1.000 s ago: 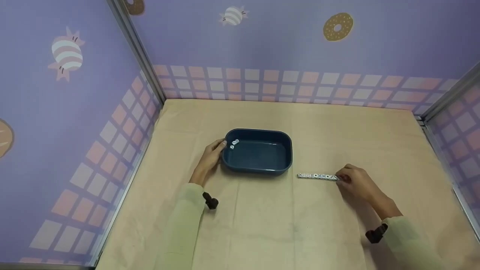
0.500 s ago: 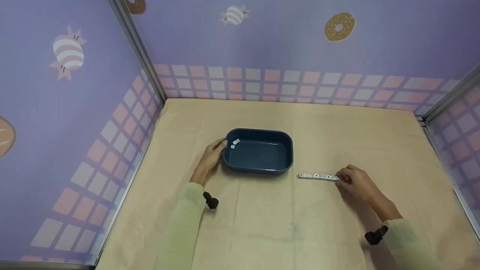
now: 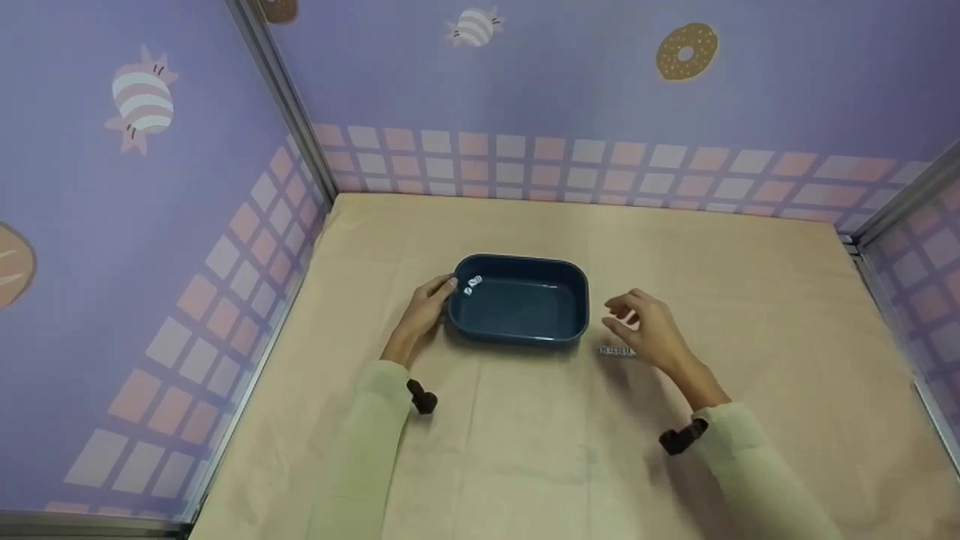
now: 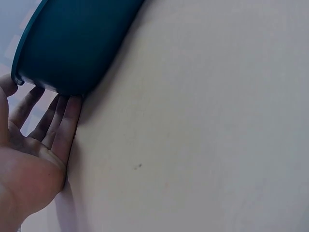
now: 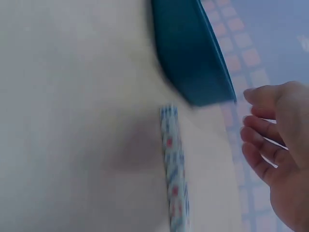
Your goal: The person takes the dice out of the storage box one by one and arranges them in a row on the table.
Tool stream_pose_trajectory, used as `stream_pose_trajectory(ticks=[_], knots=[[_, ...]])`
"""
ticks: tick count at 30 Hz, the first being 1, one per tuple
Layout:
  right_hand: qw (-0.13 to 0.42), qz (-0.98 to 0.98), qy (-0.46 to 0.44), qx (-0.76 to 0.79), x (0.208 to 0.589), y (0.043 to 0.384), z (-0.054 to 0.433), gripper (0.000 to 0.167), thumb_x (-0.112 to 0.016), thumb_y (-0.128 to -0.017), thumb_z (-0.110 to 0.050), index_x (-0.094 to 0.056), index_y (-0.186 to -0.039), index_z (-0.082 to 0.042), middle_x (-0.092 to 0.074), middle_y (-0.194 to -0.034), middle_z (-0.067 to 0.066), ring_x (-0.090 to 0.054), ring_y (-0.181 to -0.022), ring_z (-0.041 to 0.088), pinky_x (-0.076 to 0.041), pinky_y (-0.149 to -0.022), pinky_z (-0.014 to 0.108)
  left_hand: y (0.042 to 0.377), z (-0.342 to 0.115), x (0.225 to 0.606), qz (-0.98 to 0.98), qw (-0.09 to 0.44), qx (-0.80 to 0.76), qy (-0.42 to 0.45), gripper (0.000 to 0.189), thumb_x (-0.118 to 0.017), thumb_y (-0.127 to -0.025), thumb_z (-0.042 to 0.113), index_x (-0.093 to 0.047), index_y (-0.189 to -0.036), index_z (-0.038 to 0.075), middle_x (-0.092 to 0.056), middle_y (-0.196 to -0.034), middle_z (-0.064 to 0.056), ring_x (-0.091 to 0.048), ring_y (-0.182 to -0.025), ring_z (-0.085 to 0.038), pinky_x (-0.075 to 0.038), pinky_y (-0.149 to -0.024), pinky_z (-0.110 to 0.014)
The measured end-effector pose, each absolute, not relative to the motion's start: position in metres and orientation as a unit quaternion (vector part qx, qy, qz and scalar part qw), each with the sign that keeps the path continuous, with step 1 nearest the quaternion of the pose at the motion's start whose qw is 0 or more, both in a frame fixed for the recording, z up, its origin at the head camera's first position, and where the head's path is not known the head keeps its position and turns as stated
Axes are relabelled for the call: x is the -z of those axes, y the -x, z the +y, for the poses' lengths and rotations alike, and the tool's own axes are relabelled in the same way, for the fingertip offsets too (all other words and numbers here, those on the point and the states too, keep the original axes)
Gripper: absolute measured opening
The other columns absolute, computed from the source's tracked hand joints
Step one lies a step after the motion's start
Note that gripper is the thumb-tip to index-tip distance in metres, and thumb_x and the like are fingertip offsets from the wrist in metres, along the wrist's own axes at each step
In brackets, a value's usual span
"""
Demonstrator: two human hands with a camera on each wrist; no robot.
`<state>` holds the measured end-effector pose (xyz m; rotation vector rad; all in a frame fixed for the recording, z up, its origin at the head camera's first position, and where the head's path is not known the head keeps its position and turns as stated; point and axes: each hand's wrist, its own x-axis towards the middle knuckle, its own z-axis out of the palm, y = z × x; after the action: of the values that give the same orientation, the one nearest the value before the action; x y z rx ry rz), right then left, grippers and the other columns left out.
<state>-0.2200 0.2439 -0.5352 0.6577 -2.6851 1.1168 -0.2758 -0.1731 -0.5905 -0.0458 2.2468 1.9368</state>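
Observation:
A dark blue rectangular tub stands on the cloth, with small white dice lying inside at its left end. My left hand holds that end, its thumb over the rim and its fingers against the outer wall, as the left wrist view also shows. To the right of the tub, my right hand is raised above the cloth, fingers loosely curved and apart, nothing between them. Below it lies a straight row of white dice with blue and red dots; in the head view the hand covers the row's right part.
A beige cloth covers the table. Purple walls printed with sweets and checks rise at the back and sides, with metal posts at the corners. Dark wrist cameras sit on both sleeves.
My right hand has left the right end of the dice row and moved left and away from me, toward the tub, fingers opening. The left hand stays on the tub.

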Motion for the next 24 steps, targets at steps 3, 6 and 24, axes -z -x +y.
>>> stream_pose_trajectory(ticks=[3, 6, 24], knots=[[0.081, -0.876, -0.240, -0.410, 0.529, 0.235, 0.209, 0.019, -0.079, -0.096, -0.005, -0.075, -0.114, 0.002, -0.071, -0.103, 0.010, -0.069, -0.091, 0.024, -0.059, -0.077, 0.042, 0.276, -0.173, 0.589, 0.749, 0.089, -0.657, 0.019, 0.056, -0.056, -0.111, 0.046, -0.055, -0.155, 0.012, -0.053, -0.157, -0.013, -0.052, -0.143, -0.031, -0.043, -0.116, -0.049], [0.078, -0.862, -0.257, -0.430, 0.526, 0.248, 0.175, 0.018, -0.079, -0.096, -0.005, -0.075, -0.113, 0.001, -0.071, -0.104, 0.009, -0.069, -0.090, 0.021, -0.058, -0.077, 0.036, 0.275, -0.173, 0.589, 0.749, 0.088, -0.656, 0.017, 0.056, -0.055, -0.111, 0.046, -0.055, -0.155, 0.012, -0.054, -0.156, -0.013, -0.052, -0.143, -0.030, -0.043, -0.116, -0.048], [-0.052, -0.882, -0.253, -0.395, 0.560, 0.300, 0.043, 0.028, -0.079, -0.097, -0.008, -0.074, -0.122, 0.002, -0.068, -0.114, 0.014, -0.068, -0.106, 0.027, -0.056, -0.095, 0.041, 0.275, -0.172, 0.588, 0.750, 0.066, -0.658, 0.003, 0.050, -0.056, -0.111, 0.040, -0.060, -0.150, 0.009, -0.061, -0.147, -0.014, -0.059, -0.134, -0.028, -0.046, -0.112, -0.047]])
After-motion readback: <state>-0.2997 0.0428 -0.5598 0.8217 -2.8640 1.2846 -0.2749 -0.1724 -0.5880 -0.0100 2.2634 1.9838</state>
